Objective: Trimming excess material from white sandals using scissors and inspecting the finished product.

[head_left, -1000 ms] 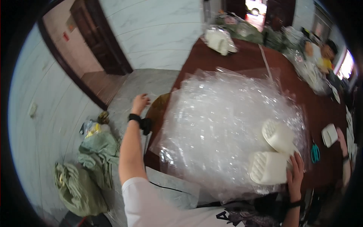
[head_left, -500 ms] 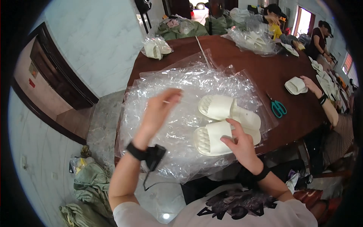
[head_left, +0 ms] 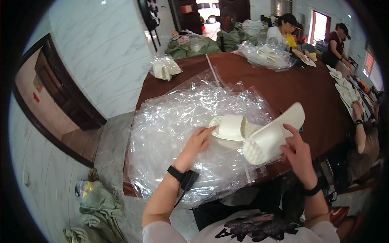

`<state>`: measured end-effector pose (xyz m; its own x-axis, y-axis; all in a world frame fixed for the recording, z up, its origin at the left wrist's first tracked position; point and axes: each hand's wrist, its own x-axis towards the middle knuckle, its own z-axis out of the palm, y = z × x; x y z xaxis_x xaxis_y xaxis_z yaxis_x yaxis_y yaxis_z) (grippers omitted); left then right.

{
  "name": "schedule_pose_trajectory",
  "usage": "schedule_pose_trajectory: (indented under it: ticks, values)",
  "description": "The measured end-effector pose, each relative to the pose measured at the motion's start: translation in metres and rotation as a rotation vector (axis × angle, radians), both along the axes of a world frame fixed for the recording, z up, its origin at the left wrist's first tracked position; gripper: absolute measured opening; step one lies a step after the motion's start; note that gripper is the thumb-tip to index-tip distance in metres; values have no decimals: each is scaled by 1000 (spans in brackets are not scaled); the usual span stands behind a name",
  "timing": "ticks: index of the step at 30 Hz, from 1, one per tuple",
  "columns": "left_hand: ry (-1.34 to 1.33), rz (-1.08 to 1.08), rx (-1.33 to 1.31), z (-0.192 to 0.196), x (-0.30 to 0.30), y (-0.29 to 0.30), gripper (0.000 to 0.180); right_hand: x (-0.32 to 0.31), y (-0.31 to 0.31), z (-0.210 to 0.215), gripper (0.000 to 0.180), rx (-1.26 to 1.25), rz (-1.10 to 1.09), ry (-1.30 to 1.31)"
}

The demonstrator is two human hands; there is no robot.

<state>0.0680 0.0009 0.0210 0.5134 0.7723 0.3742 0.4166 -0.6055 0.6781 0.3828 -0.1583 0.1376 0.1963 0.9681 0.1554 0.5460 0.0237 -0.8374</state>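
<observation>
Two cream-white slippers with wide straps and quilted footbeds are in front of me. One slipper (head_left: 231, 127) lies over the clear plastic bags (head_left: 170, 121), and the bent fingers of my left hand (head_left: 197, 141) close at its toe end. The other slipper (head_left: 267, 139) is tilted, its heel pointing up to the far right and its toe overlapping the first one's heel. My right hand (head_left: 299, 152) has its thumb and fingers at that slipper's right edge, by the strap. Part of the grip is hidden.
The brown-covered table (head_left: 186, 67) carries a bagged bundle (head_left: 165, 69) at far left and bagged slippers (head_left: 265, 56) at the back. Several loose slippers (head_left: 344, 89) line the right side, where a co-worker's hand (head_left: 357, 110) reaches. Green sacks (head_left: 99, 206) lie on the floor at left.
My right hand has moved right, lifting and turning the nearer slipper. My left hand has come down from above the bags to the other slipper's toe. The co-worker's hand has moved to the slipper row.
</observation>
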Motion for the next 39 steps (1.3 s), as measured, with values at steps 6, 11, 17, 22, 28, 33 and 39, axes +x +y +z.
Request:
schedule_pose_trajectory:
  ticks: [6,11,17,22,28,33,39]
  values:
    - [39,10,62,-11,-7,4,43,55,32,16,13,265,235,-721]
    - [2,20,124,-7,-3,5,49,63,44,40,19,68,528,-946]
    - [-79,28,25,-25,-6,12,54,56,69,35,34,61,718,-1033]
    - [-46,14,102,-26,-12,12,59,41,90,6,35,182,734,-975]
    - [-20,40,6,-33,-9,17,64,22,116,-19,31,364,750,-906]
    - [52,13,-20,-30,-12,17,66,4,137,-42,31,463,712,-702]
    - [-236,36,-122,-31,-9,9,59,50,137,-29,21,385,498,-512]
